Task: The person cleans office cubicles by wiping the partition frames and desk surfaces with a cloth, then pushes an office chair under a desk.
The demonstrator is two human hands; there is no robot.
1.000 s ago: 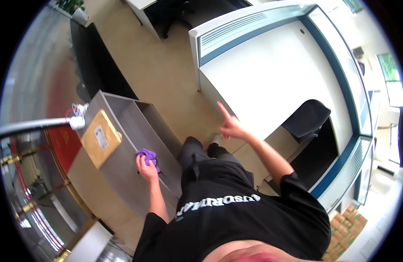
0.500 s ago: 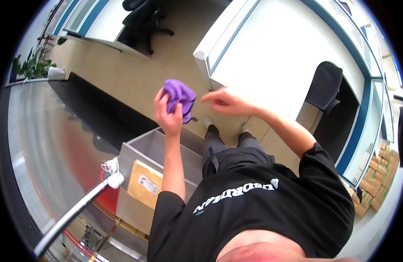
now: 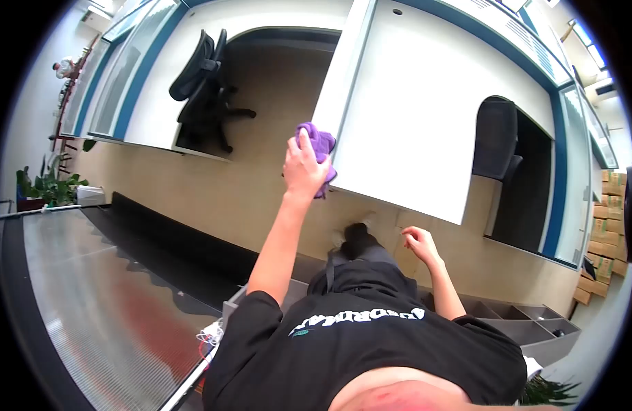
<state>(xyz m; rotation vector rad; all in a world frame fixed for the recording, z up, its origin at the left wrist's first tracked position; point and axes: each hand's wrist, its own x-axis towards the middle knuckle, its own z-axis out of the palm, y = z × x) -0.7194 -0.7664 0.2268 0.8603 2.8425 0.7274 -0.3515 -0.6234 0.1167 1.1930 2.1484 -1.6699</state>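
My left hand point(image 3: 304, 168) is closed on a bunched purple cloth point(image 3: 321, 142), with its forearm stretched forward. The cloth overlaps the near end of a white partition point(image 3: 343, 68) beside the white desk point(image 3: 412, 116); whether it presses on that surface I cannot tell for certain. Low in front of my body, to the right, hangs my right hand point(image 3: 420, 244). It holds nothing, and its fingers are loosely bent with a gap at the thumb. The desk's near edge lies just beyond it.
Black office chairs stand at the left desk point(image 3: 201, 75) and the right desk point(image 3: 496, 137). A ribbed, clear-topped surface point(image 3: 96, 274) with a black border runs along my left. Grey bins point(image 3: 528, 318) are behind me at right. Stacked cartons point(image 3: 607, 233) and a potted plant point(image 3: 49, 181) stand farther off.
My left hand has carried the purple cloth forward and right to the partition's end. My right hand has dropped back toward my body from beside the cloth. My view and body have turned.
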